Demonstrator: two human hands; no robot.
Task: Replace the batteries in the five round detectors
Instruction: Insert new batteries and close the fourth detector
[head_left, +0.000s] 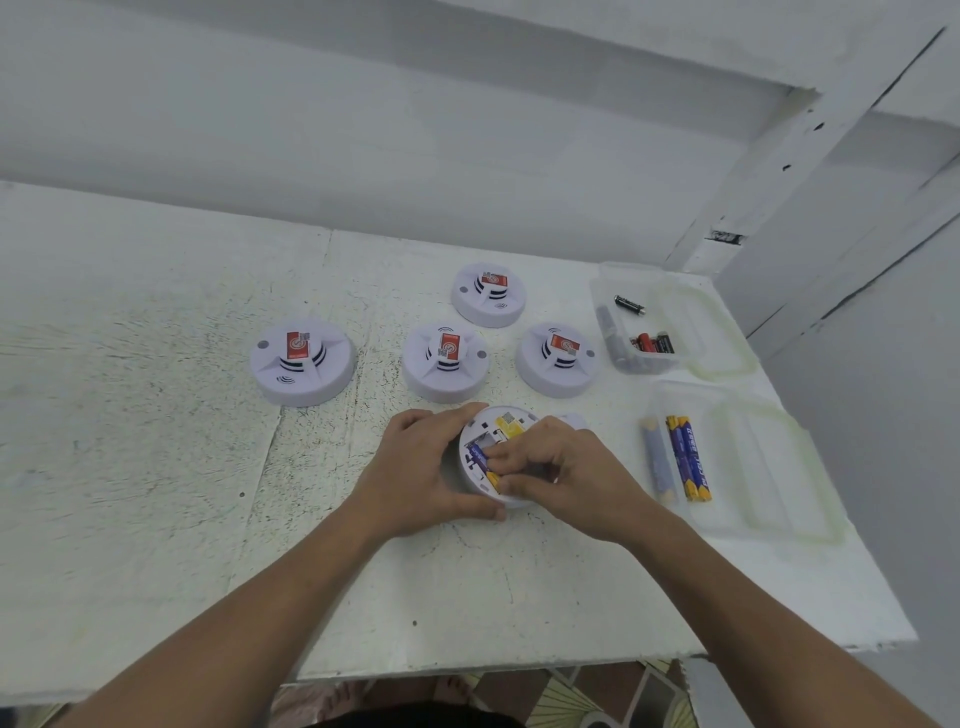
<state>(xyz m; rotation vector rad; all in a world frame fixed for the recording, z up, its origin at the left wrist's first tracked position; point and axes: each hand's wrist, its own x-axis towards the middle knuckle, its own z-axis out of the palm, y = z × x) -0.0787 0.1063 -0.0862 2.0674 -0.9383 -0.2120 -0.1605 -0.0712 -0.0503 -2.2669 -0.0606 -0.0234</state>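
1. Detector nearest, flipped open: left hand clasps its rim, right hand pinches a blue battery into the compartment.
2. Four far detectors sit closed; whether finished, I cannot tell.
3. Spare batteries remain in the near right tray.

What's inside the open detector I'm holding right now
Inside the open detector a blue and yellow battery sits in the compartment beside a yellow label. The right hand covers the rest, so a second battery can't be confirmed.
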